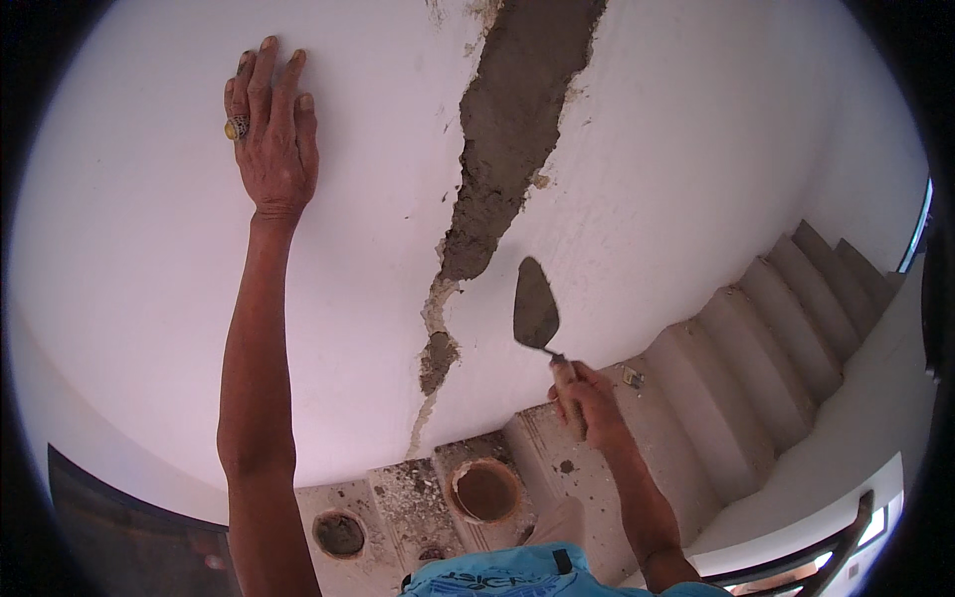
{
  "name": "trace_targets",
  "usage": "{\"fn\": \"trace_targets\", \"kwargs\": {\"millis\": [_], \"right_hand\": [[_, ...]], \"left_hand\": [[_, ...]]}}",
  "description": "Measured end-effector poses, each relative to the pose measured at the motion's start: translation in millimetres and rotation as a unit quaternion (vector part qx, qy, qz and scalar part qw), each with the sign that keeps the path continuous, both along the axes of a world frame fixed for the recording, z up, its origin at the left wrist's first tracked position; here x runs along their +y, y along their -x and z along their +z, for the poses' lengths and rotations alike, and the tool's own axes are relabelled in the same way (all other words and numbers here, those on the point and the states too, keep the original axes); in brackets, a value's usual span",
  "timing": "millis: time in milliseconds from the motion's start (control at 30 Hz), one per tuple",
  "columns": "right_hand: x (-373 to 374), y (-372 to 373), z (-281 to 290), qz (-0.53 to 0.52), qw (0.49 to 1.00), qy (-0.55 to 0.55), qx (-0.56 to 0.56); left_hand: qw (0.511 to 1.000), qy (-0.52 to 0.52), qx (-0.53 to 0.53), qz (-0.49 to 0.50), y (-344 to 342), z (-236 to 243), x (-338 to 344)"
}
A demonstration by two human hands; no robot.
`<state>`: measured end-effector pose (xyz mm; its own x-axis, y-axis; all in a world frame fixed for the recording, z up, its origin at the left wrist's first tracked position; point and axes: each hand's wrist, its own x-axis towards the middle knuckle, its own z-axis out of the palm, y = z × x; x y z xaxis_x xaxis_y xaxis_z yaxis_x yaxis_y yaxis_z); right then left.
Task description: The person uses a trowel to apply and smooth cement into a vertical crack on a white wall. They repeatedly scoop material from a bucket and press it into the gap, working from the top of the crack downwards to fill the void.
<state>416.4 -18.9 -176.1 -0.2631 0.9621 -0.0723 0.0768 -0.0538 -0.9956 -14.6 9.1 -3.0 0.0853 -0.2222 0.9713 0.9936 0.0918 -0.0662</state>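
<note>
My left hand (276, 134) lies flat against the white wall (368, 219), fingers stretched upward, a ring with a yellow stone on one finger. In my right hand (591, 400) is a pointing trowel (536, 303), gripped by its wooden handle. Its blade points up, coated with grey mortar, just right of the broken strip's lower end. That strip of wet grey mortar (507, 129) fills a ragged channel running down the wall. Below it, the channel narrows to bare, rough plaster with one smaller mortar patch (437, 362).
Steps with mortar splatter lie below the wall. On them stand a round tub (485, 490) and a smaller bowl of grey mortar (339, 534). More stairs (751, 348) climb at the right, and a dark handrail (846, 532) shows at lower right.
</note>
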Motion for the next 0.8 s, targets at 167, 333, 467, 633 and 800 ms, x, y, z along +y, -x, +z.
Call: {"fn": "trace_targets", "kwargs": {"millis": [167, 333, 467, 633, 800], "right_hand": [[1, 9, 3, 0.053, 0.992, -0.111, -0.041], [30, 26, 48, -0.038, 0.919, -0.359, -0.157], [51, 32, 100, -0.053, 0.826, -0.498, -0.258], [74, 40, 151, -0.081, 0.759, -0.534, -0.364], [90, 45, 176, -0.076, 0.716, -0.553, -0.419]], "left_hand": [[1.0, -0.002, -0.013, -0.008, 2, -4, 3], [1.0, 0.003, -0.02, -0.007, 1, -3, 0], [1.0, 0.001, -0.018, -0.003, 2, -3, 1], [1.0, 0.001, -0.018, -0.003, 3, -4, 3], [1.0, 0.003, -0.025, -0.005, 4, -4, 3]]}}
